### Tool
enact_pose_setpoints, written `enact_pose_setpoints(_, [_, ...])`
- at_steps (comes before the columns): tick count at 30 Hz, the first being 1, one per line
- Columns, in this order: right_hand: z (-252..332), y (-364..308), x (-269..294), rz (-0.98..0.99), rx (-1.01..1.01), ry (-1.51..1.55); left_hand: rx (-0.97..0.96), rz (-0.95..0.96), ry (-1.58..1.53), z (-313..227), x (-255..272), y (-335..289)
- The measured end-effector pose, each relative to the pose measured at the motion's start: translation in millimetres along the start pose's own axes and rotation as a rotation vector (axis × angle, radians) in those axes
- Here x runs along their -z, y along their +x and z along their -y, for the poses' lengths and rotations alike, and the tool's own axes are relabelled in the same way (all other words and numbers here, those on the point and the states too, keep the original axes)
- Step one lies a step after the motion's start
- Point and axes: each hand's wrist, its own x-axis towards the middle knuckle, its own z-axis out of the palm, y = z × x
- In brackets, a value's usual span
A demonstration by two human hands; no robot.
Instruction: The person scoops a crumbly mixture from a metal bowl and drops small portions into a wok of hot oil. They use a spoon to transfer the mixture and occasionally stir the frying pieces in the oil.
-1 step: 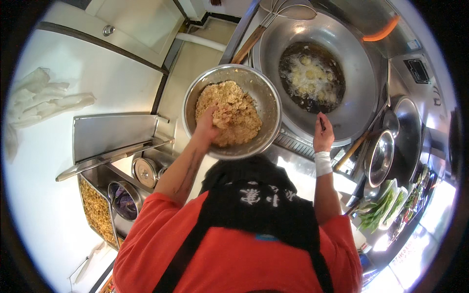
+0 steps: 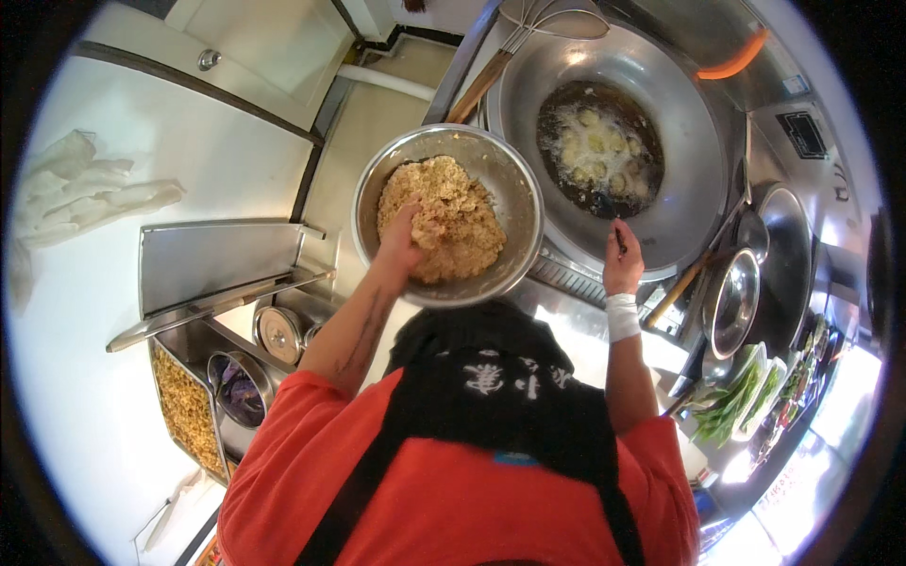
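My left hand (image 2: 404, 238) is down in a steel mixing bowl (image 2: 514, 179), its fingers curled into a coarse, light-brown minced mixture (image 2: 462, 236). Part of the fingers is hidden by the mix. In my right hand (image 2: 623, 264), at the near rim of a big wok (image 2: 694, 141), is a small dark spoon (image 2: 605, 206). Its tip is over the bubbling oil (image 2: 646, 151). Several pale round balls (image 2: 595, 143) fry in that oil. A white band wraps my right wrist.
A wire strainer (image 2: 491, 80) with a wooden handle rests across the wok's far left. To the right are a ladle (image 2: 752, 231), a steel bowl (image 2: 734, 302) and green vegetables (image 2: 731, 401). On the left stand a lidded pot (image 2: 279, 332) and a tray of yellow-brown food (image 2: 184, 406).
The spoon's tip has shifted slightly left and shows more clearly against the oil. Some balls have drifted in the bubbling oil. My left hand stays in the bowl.
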Motion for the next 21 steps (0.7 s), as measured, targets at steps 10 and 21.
enact_pose_setpoints(10, [39.6,-12.2,15.3,-0.04,0.035,-0.054,0.467,-0.082,-0.812,37.6,-14.5,29.9])
enact_pose_setpoints(21, [40.2,-11.1,4.3,0.01,0.063,-0.084,0.577,-0.032,-1.161,-38.3,-29.3,19.3])
